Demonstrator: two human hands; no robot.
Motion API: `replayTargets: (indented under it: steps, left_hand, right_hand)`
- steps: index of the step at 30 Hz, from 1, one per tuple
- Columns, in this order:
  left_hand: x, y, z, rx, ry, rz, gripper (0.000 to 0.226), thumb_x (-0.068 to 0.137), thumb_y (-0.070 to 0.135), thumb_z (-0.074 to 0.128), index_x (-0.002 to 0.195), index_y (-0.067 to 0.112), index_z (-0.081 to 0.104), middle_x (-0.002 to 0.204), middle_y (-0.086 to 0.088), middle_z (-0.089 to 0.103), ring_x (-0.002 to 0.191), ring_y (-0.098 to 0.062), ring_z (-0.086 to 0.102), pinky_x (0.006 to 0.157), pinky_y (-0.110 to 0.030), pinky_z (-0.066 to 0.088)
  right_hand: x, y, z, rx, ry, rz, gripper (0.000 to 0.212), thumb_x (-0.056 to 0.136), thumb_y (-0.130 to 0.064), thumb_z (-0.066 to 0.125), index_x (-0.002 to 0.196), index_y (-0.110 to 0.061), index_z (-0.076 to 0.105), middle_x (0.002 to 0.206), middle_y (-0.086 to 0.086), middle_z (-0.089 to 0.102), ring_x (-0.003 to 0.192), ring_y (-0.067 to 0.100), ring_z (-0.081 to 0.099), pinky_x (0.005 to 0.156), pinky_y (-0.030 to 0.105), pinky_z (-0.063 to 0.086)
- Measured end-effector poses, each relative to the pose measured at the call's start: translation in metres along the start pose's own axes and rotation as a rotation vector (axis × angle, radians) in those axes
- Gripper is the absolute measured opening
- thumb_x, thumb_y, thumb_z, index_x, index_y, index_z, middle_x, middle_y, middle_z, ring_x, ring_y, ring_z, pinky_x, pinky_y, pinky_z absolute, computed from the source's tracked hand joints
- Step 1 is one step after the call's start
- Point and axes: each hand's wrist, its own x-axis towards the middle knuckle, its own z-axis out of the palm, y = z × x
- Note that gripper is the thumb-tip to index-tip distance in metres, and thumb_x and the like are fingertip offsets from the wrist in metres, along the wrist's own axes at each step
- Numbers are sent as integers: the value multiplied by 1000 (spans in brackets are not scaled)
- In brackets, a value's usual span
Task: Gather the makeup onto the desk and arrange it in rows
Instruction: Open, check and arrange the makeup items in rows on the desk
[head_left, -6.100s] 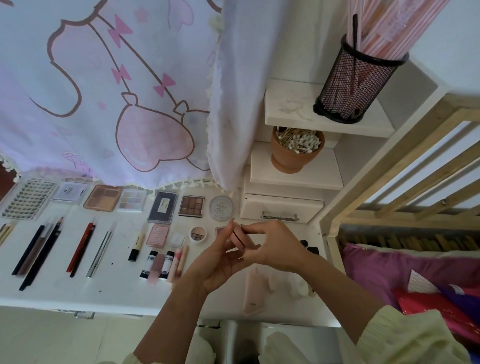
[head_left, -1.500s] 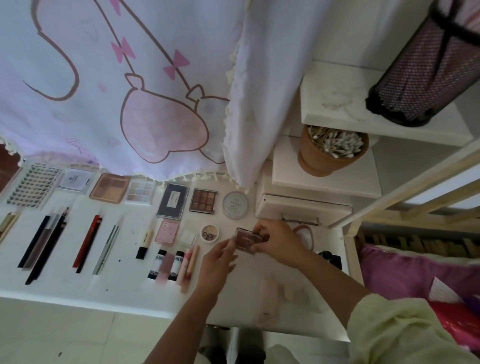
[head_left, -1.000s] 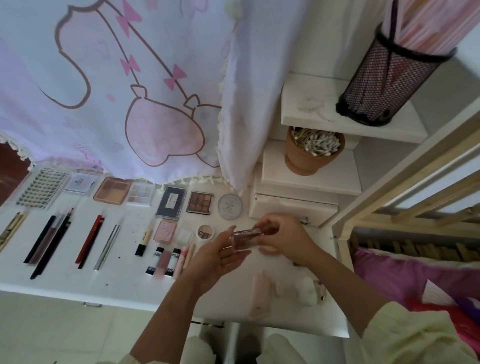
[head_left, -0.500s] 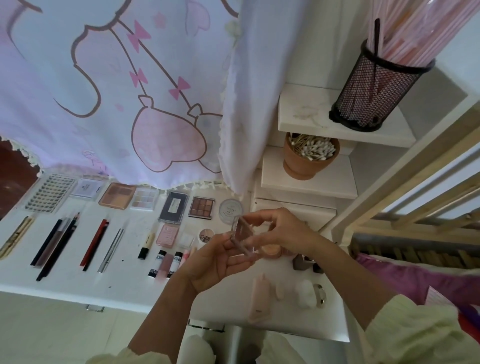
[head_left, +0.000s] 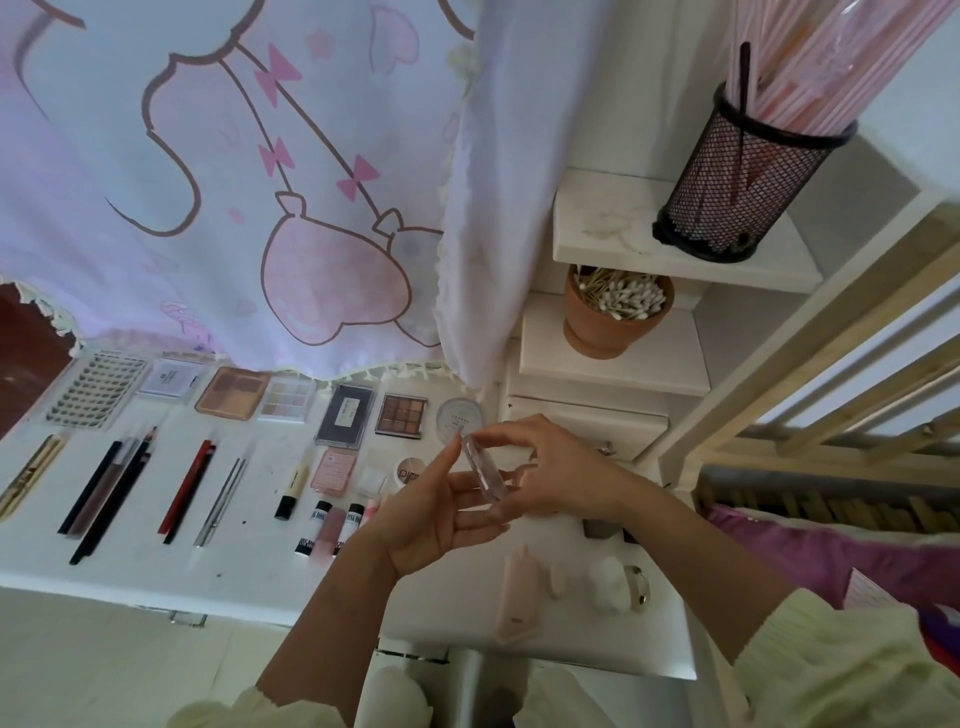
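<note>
Since a moment earlier you turned the small clear case (head_left: 485, 474) onto its edge above the desk (head_left: 130, 569), your right hand (head_left: 556, 467) pinching it and your left hand (head_left: 436, 519) nearly flat, steadying it with straight fingers, probably to inspect it before placing.

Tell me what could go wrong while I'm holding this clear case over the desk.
The case is tilted, pinched by the right grip and only resting on straight fingers of the left grip; it might slip and drop onto the desk. A drop could knock the tubes close by out of their row. The pink tube lies near the front edge; a sleeve might sweep it off.
</note>
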Motion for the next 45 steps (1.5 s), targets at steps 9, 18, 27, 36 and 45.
replayTargets:
  steps: [9, 18, 27, 36, 45]
  left_hand:
    - [8, 0, -2, -171, 45, 105, 62, 87, 38, 59, 132, -3, 52, 119, -20, 61, 99, -32, 66, 79, -36, 59]
    - [9, 0, 0, -155, 67, 186, 62, 80, 31, 68, 131, -1, 54, 131, -22, 57, 113, -33, 61, 92, -38, 54]
    - [7, -2, 7, -148, 32, 174, 37, 89, 31, 58, 120, 11, 60, 108, -22, 68, 94, -29, 69, 84, -36, 57]
    - [9, -6, 6, -169, 25, 221, 39, 86, 28, 60, 120, 9, 63, 107, -21, 69, 99, -29, 68, 82, -36, 59]
    - [11, -10, 3, -174, 58, 226, 38, 85, 26, 61, 119, 7, 63, 105, -20, 70, 100, -28, 68, 79, -35, 60]
  right_hand:
    - [-3, 0, -5, 6, 85, 35, 54, 78, -37, 78, 128, -27, 61, 122, -19, 60, 107, -7, 54, 89, 13, 42]
    - [-4, -3, -2, 11, 131, 43, 21, 84, -44, 69, 102, -33, 76, 79, -20, 73, 61, 0, 65, 58, 15, 48]
    - [5, 3, 13, -185, 179, 4, 21, 82, -33, 67, 102, -33, 75, 76, -4, 72, 60, 7, 57, 54, 20, 44]
    - [1, 0, 25, -244, 237, 7, 14, 75, -28, 67, 85, -22, 75, 62, -4, 61, 53, 8, 47, 47, 11, 30]
    - [2, 3, 33, -202, 289, -5, 2, 73, -22, 67, 72, -22, 69, 52, -10, 52, 51, 4, 47, 49, 12, 34]
